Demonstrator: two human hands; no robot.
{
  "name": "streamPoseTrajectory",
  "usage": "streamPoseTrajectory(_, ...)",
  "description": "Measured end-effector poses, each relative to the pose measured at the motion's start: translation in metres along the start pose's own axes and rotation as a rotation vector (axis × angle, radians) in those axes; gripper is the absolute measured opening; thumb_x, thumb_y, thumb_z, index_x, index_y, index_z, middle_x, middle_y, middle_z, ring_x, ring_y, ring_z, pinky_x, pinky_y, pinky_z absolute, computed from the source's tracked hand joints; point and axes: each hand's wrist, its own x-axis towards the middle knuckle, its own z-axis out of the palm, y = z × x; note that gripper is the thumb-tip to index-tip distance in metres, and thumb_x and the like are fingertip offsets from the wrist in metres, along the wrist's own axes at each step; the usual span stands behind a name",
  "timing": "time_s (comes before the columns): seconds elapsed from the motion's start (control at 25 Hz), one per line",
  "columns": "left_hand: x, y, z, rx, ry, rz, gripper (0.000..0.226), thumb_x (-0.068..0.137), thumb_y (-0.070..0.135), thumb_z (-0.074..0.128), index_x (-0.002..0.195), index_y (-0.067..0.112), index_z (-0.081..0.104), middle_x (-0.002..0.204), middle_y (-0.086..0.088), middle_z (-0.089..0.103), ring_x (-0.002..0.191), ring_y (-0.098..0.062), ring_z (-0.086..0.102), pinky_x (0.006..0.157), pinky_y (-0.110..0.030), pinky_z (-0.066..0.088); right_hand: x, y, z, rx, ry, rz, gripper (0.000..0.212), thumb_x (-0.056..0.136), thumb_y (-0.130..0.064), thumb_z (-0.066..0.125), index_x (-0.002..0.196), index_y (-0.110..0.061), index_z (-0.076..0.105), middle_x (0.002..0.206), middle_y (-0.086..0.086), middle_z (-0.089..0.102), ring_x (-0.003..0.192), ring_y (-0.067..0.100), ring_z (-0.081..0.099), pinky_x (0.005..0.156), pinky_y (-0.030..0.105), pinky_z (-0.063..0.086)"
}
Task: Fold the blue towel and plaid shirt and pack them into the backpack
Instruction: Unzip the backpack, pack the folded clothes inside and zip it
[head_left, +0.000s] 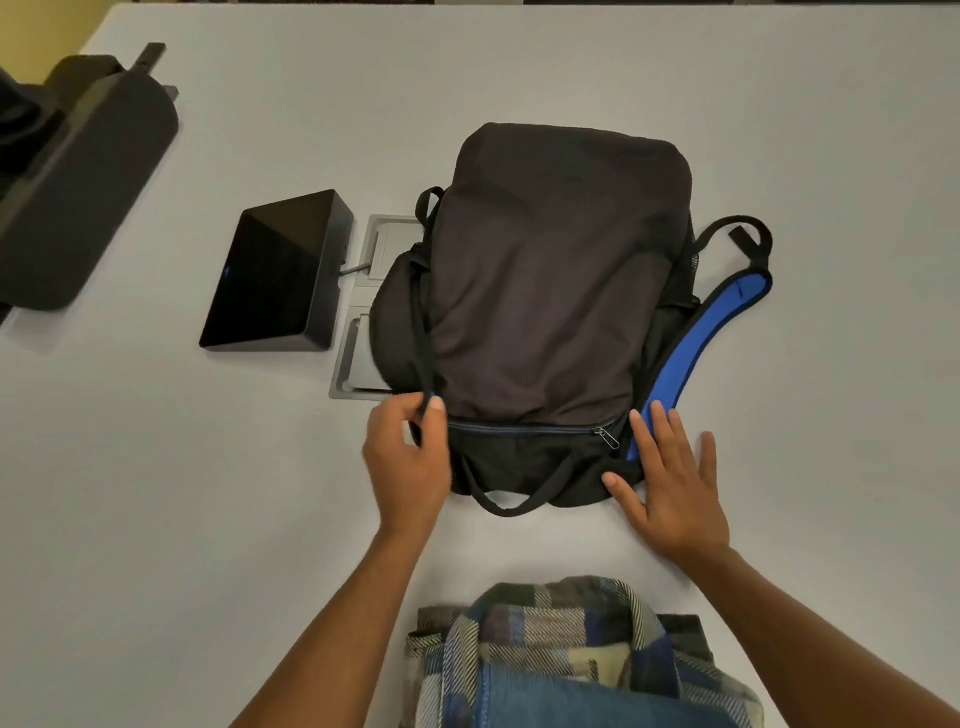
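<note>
1. One black backpack (550, 291) lies flat on the grey worktop (779, 104), its zipped end toward the person.
2. The left hand (405, 457) has a pinching grip: thumb and fingers hold one black strap (422, 332) at the backpack's left side.
3. The right hand (670, 483) is released, with fingers straight and spread, resting flat on the worktop; its fingertips touch the one blue-lined shoulder strap (696, 338).
4. Between the two hands I see one zipper (607, 437), closed, and below it one black carry loop (514, 499).
5. Nearer to the person than both hands lies one plaid shirt (550, 634), folded, with one blue towel (587, 706) on top of it.
6. Beyond the left hand stand one black box-shaped device (280, 275) and one grey floor-plate (363, 312) set in the worktop, partly under the backpack.
</note>
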Motion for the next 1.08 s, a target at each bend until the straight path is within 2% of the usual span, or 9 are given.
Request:
streamPoseTrajectory(0.12,0.0,0.006,0.023,0.03,-0.15,0.297,0.012,0.093,0.026,0.055,0.088,0.015,0.057,0.083,0.004,0.058,0.082,-0.013,0.055,0.09,-0.04,0.051,0.0,0.0,0.001,0.01,0.01,0.0,0.082,0.093,-0.075,0.011,0.158,-0.025,0.006,0.166,-0.001,-0.003,0.152,0.019,-0.005,0.121,0.052,-0.004)
streamPoseTrajectory(0.2,0.006,0.006,0.034,0.085,-0.26,0.508,0.009,0.092,0.022,0.057,0.087,0.014,0.058,0.082,-0.001,0.06,0.084,-0.015,0.057,0.108,-0.046,0.039,0.0,0.0,0.001,0.011,0.014,0.0,0.081,0.093,-0.075,0.012,0.158,-0.026,0.008,0.166,-0.001,-0.001,0.152,0.019,-0.004,0.121,0.052,-0.004)
streamPoseTrajectory(0.4,0.028,0.011,0.049,0.331,-0.645,0.769,0.015,0.092,0.03,0.059,0.093,0.017,0.068,0.096,0.004,0.061,0.102,-0.015,0.055,0.115,-0.049,0.027,0.001,0.0,0.001,0.016,0.02,-0.003,0.08,0.093,-0.073,0.016,0.158,-0.026,0.01,0.166,-0.001,-0.001,0.152,0.019,-0.002,0.121,0.052,-0.004)
streamPoseTrajectory(0.48,0.037,0.005,0.044,0.287,-0.546,0.74,0.022,0.093,0.034,0.059,0.094,0.017,0.072,0.103,0.004,0.065,0.108,-0.014,0.057,0.114,-0.044,0.029,0.001,0.001,0.002,0.017,0.022,-0.004,0.081,0.093,-0.074,0.016,0.158,-0.026,0.011,0.166,-0.001,0.001,0.152,0.02,0.0,0.121,0.052,-0.003)
streamPoseTrajectory(0.56,0.045,-0.001,0.035,0.18,-0.276,0.584,0.02,0.096,0.026,0.056,0.099,0.011,0.07,0.106,0.0,0.065,0.107,-0.013,0.057,0.105,-0.035,0.038,0.001,0.002,0.002,0.015,0.027,-0.001,0.082,0.093,-0.075,0.016,0.158,-0.025,0.012,0.166,0.0,0.002,0.152,0.021,0.001,0.121,0.052,-0.002)
streamPoseTrajectory(0.64,0.05,-0.008,0.025,0.092,-0.033,0.265,0.017,0.1,0.017,0.049,0.104,0.012,0.065,0.108,0.001,0.06,0.104,-0.008,0.055,0.095,-0.026,0.045,0.002,0.001,0.002,0.019,0.026,-0.004,0.082,0.093,-0.075,0.016,0.158,-0.025,0.012,0.166,0.0,0.003,0.152,0.021,0.002,0.121,0.052,-0.002)
streamPoseTrajectory(0.76,0.059,-0.027,0.022,-0.055,0.099,-0.173,0.019,0.101,0.013,0.045,0.108,0.019,0.061,0.109,0.002,0.062,0.101,-0.005,0.058,0.092,-0.025,0.051,0.002,0.001,0.002,0.02,0.032,-0.005,0.082,0.093,-0.074,0.017,0.158,-0.025,0.013,0.166,0.0,0.004,0.152,0.021,0.002,0.121,0.052,-0.001)
streamPoseTrajectory(0.88,0.076,-0.052,0.016,0.011,-0.034,-0.328,0.021,0.101,0.013,0.047,0.114,0.019,0.062,0.115,-0.001,0.065,0.106,-0.015,0.061,0.097,-0.034,0.051,0.001,0.001,0.003,0.024,0.034,-0.003,0.082,0.093,-0.075,0.017,0.158,-0.024,0.014,0.166,0.0,0.004,0.152,0.021,0.003,0.121,0.052,0.0)
streamPoseTrajectory(1.08,0.127,-0.101,0.027,0.235,-0.415,-0.147,0.033,0.088,0.033,0.044,0.115,0.03,0.064,0.117,-0.006,0.067,0.111,-0.028,0.061,0.097,-0.054,0.048,0.003,0.001,0.002,0.038,0.046,-0.005,0.082,0.093,-0.074,0.018,0.157,-0.024,0.016,0.166,0.0,0.007,0.152,0.021,0.005,0.121,0.054,0.004)
